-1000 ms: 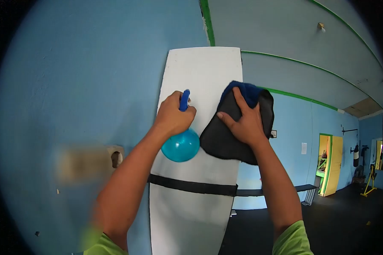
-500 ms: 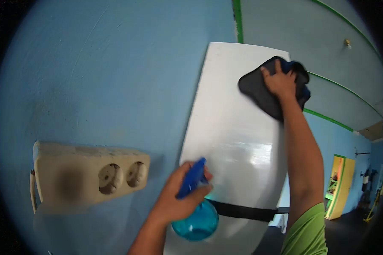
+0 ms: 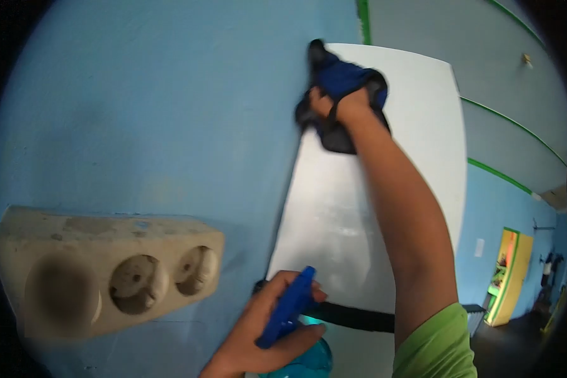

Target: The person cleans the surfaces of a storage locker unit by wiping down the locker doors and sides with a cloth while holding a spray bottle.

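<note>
My left hand [image 3: 264,334] is wrapped round a spray bottle [image 3: 288,309] with a blue trigger head. Below the fingers shows its clear turquoise body, partly cut off by the frame's bottom edge. My right hand [image 3: 351,106] reaches up and presses a black and blue cloth [image 3: 341,77] against a tall glossy white panel [image 3: 425,126]. The cloth covers the panel's upper left edge and overlaps the blue wall side; its folds partly hide my fingers. Across the panel's lower part runs a black band [image 3: 353,316], just behind the spray head.
A worn wall socket block [image 3: 189,236] juts from the blue wall [image 3: 138,113] at lower left, close to my left forearm. Far right, a yellow door [image 3: 513,277] with a green frame stands open. A small light bulb [image 3: 526,61] hangs from the ceiling.
My right hand has swept the cloth left across the panel, from its upper right edge to its upper left. The view has shifted, and the spray bottle sits lower in it.
</note>
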`<state>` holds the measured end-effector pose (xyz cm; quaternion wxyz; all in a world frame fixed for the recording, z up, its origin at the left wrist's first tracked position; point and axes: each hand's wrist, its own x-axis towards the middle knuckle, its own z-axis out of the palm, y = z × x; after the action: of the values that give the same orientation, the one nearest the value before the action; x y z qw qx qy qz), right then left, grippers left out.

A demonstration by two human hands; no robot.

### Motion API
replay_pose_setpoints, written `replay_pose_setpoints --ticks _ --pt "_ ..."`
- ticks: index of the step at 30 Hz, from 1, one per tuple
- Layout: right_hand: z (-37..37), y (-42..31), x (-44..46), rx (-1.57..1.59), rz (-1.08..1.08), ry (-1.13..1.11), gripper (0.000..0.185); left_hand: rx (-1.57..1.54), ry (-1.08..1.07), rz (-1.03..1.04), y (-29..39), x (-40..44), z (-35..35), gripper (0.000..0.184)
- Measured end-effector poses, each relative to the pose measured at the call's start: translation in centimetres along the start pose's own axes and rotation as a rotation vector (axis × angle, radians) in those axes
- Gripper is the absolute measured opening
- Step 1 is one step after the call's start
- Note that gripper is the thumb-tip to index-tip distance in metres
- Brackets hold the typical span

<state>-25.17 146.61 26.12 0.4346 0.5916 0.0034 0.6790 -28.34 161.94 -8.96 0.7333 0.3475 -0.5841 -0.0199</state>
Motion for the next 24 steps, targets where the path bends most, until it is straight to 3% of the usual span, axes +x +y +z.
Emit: replay_pose_setpoints --ticks 2,4,6,8,10,12,13,15,16,17,18,20,22,24 --pt "-4.6 -1.7 -4.3 -0.090 -0.132 -0.097 0.038 -0.064 -0.010 -0.035 0.5 -0.3 0.5 0.053" --pt "-6.7 -0.7 -8.5 0.061 -0.333 -0.120 0.051 -0.116 0.006 -0.087 0.9 -0.6 0.8 0.055" --pt "-10.1 1.4 -10.9 0.104 -0.281 -0.131 0.071 -0.020 -0.036 -0.123 1.2 -0.8 0.8 0.056" --pt "-13.2 5.0 -10.6 -0.035 0.016 -0.379 0.078 0.001 -0.079 -0.148 1.9 -1.1 0.9 0.056" --pt "-12.2 9.1 -11.0 0.117 0.502 -0.455 0.080 0.025 -0.103 -0.164 2.2 -1.5 0.7 0.056" --pt "-12.3 7.4 -9.6 -0.132 0.593 -0.264 0.077 -0.014 -0.254 -0.152 1.5 -1.0 1.0 0.051" --pt "-11.6 6.0 -9.0 -0.312 0.570 -0.314 0.071 -0.013 -0.266 -0.152 1.1 -0.7 1.4 0.051" --pt "-9.8 2.1 -9.8 -0.268 0.374 -0.315 0.069 -0.009 -0.259 -0.081 0.0 -0.3 2.1 0.051" --pt "-10.1 -0.2 -10.4 -0.161 0.251 -0.423 0.070 -0.024 -0.281 -0.084 -0.6 -0.5 2.5 0.051" --pt "-8.5 -2.4 -12.9 -0.089 0.112 -0.330 0.072 -0.020 -0.254 -0.080 -1.3 -0.8 2.6 0.051" --pt "-9.0 -4.6 -15.2 0.033 0.013 -0.284 0.069 -0.017 -0.228 -0.080 -1.8 -1.1 2.7 0.052" --pt "-7.7 -8.0 -21.0 0.634 0.035 -0.118 0.062 -0.019 -0.245 -0.110 -1.6 -1.8 2.6 0.052" --pt "-11.8 -8.5 -24.7 0.796 0.136 -0.434 0.058 0.059 -0.192 -0.151 -1.1 -1.8 2.0 0.050" --pt "-14.6 -6.3 -26.7 0.611 -0.106 -0.404 0.058 0.089 -0.177 -0.134 -1.6 -1.6 1.6 0.049"
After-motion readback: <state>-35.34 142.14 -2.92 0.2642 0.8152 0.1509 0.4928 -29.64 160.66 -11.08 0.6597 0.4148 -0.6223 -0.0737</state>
